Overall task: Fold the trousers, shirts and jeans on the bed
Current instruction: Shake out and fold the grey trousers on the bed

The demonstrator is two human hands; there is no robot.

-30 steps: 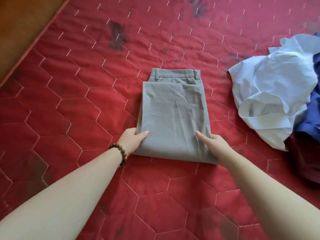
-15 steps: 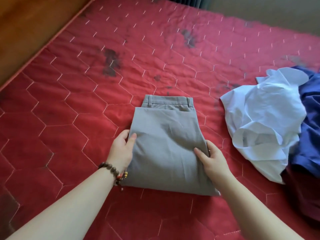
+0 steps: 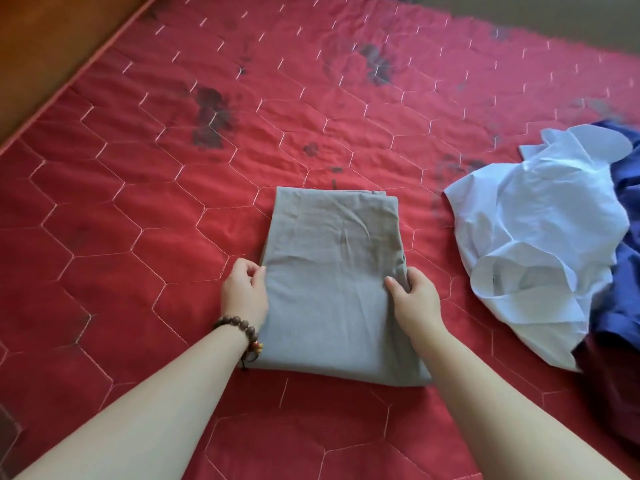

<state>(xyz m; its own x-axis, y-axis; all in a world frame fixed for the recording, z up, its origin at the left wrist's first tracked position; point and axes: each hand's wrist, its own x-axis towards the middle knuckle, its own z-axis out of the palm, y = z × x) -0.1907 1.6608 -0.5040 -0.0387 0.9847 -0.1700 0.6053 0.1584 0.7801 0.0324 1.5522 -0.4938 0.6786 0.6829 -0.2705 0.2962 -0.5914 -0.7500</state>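
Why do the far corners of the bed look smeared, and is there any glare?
Head view: the bed blurs toward the top right edge and the wide lens bends its stitching; soft daylight, no glare; grey trousers stay sharp.

Red quilted bed (image 3: 145, 188) bears grey trousers (image 3: 332, 271) (folded), white shirt (image 3: 533, 237).

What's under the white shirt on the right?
A blue garment shows from beneath the white shirt along its right side, with something dark red below that. How far either runs underneath is covered by the shirt.
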